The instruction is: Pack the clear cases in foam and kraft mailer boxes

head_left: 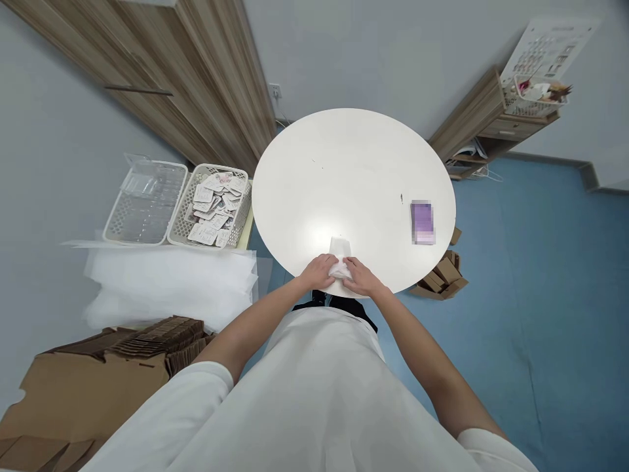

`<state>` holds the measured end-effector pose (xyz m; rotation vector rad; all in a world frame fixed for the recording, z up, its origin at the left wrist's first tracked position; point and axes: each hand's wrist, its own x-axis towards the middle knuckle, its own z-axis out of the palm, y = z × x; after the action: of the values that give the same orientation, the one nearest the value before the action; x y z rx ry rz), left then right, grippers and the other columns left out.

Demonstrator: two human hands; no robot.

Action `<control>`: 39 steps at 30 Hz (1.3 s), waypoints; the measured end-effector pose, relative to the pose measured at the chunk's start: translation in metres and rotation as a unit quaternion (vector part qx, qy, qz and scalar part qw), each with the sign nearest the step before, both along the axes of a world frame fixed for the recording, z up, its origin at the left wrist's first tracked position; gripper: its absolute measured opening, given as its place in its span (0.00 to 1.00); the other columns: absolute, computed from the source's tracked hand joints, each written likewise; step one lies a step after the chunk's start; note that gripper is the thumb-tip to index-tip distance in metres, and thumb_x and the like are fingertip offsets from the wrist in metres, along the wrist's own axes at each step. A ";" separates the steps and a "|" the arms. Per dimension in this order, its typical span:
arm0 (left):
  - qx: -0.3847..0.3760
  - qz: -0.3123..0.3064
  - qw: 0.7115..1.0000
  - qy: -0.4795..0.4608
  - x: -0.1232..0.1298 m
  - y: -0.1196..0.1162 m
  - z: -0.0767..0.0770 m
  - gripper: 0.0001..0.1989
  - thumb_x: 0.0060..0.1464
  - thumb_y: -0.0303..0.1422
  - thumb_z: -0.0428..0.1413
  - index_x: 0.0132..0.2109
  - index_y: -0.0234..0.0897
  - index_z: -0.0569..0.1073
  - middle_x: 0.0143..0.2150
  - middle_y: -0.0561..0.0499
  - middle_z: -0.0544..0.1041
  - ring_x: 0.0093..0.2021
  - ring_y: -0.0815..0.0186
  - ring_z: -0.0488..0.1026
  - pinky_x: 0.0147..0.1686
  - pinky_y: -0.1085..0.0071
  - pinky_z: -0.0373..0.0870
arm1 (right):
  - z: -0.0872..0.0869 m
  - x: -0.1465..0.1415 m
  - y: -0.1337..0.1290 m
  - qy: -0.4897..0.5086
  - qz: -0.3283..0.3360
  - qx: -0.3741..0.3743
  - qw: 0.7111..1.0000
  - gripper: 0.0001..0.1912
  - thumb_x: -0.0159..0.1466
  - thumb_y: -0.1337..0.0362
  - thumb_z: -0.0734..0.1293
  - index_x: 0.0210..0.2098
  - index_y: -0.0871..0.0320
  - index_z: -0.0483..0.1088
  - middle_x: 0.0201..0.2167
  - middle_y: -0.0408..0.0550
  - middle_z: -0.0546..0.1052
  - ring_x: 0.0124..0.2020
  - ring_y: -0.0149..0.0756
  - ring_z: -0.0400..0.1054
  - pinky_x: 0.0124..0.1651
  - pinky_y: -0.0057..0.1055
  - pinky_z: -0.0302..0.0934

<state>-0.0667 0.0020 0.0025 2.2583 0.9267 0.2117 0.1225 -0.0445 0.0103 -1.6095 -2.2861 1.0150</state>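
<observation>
At the near edge of the round white table (pixel 354 164) lies a small bundle of white, thin sheet material (pixel 339 248), which looks like foam wrap. Its far end spreads flat on the tabletop, while the near end is bunched up. My left hand (pixel 318 271) grips the bundle from the left with bent fingers. From the right, my right hand (pixel 361 276) presses on it, thumb and fingers curled in. Whatever may be inside the white wrap is hidden.
A blurred purple item (pixel 422 221) lies on the table's right. On my left stand a basket of printed cards (pixel 242 219), a basket of clear plastic cases (pixel 112 223), white sheets (pixel 167 282) and flattened cardboard boxes (pixel 98 387). Cardboard (pixel 445 275) sits below the table's right edge.
</observation>
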 end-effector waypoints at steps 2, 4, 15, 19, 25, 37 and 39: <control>-0.045 0.044 0.998 -0.012 0.001 0.001 0.004 0.17 0.48 0.33 0.50 0.47 0.38 0.63 0.44 0.47 0.69 0.44 0.59 0.66 0.43 0.63 0.63 | 0.005 0.004 0.008 0.021 -0.025 -0.042 0.999 0.19 0.56 0.60 0.59 0.45 0.61 0.61 0.49 0.57 0.61 0.46 0.42 0.61 0.47 0.39 0.59; -0.092 0.105 0.990 -0.021 0.005 0.004 0.006 0.15 0.50 0.37 0.49 0.46 0.39 0.63 0.41 0.48 0.71 0.41 0.61 0.68 0.39 0.65 0.65 | 0.008 0.006 0.020 0.034 -0.061 -0.075 0.995 0.12 0.57 0.60 0.57 0.36 0.59 0.64 0.42 0.53 0.65 0.40 0.39 0.63 0.41 0.36 0.61; -0.146 0.376 0.915 -0.027 0.031 0.007 -0.003 0.11 0.51 0.31 0.50 0.43 0.36 0.66 0.36 0.49 0.71 0.37 0.66 0.69 0.39 0.68 0.66 | -0.012 0.006 0.053 0.059 -0.245 -0.125 0.960 0.21 0.56 0.52 0.60 0.44 0.57 0.58 0.34 0.49 0.71 0.31 0.37 0.67 0.31 0.32 0.60; -0.172 0.416 0.892 -0.039 0.033 0.009 0.000 0.11 0.49 0.33 0.52 0.42 0.38 0.66 0.35 0.51 0.72 0.35 0.67 0.70 0.37 0.69 0.67 | -0.015 0.002 0.058 0.018 -0.270 -0.033 0.962 0.28 0.55 0.51 0.60 0.51 0.56 0.53 0.47 0.55 0.65 0.43 0.43 0.64 0.36 0.36 0.60; -0.142 0.439 0.887 -0.028 0.037 0.006 -0.002 0.10 0.49 0.32 0.52 0.40 0.35 0.67 0.41 0.46 0.71 0.41 0.64 0.69 0.41 0.67 0.66 | -0.016 0.009 0.050 0.076 -0.274 -0.025 0.958 0.32 0.56 0.50 0.58 0.56 0.57 0.48 0.48 0.55 0.62 0.45 0.42 0.63 0.40 0.37 0.61; -0.234 0.517 0.822 -0.037 0.038 -0.001 0.001 0.17 0.49 0.36 0.53 0.47 0.38 0.66 0.46 0.45 0.70 0.38 0.66 0.71 0.38 0.68 0.68 | -0.011 0.009 -0.001 0.110 -0.182 -0.049 0.976 0.31 0.58 0.61 0.58 0.59 0.51 0.45 0.55 0.53 0.55 0.48 0.40 0.61 0.45 0.41 0.62; -0.239 0.495 0.834 -0.048 0.037 0.006 0.000 0.14 0.49 0.34 0.53 0.45 0.38 0.68 0.45 0.46 0.71 0.36 0.66 0.71 0.38 0.68 0.69 | -0.011 0.008 0.004 0.113 -0.185 -0.061 0.974 0.30 0.58 0.61 0.58 0.59 0.50 0.48 0.56 0.53 0.56 0.47 0.40 0.62 0.46 0.42 0.61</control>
<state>-0.0293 0.0083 0.0024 1.1354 1.7899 0.4712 0.1308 -0.0401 -0.0010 -1.7740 -1.7238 1.1854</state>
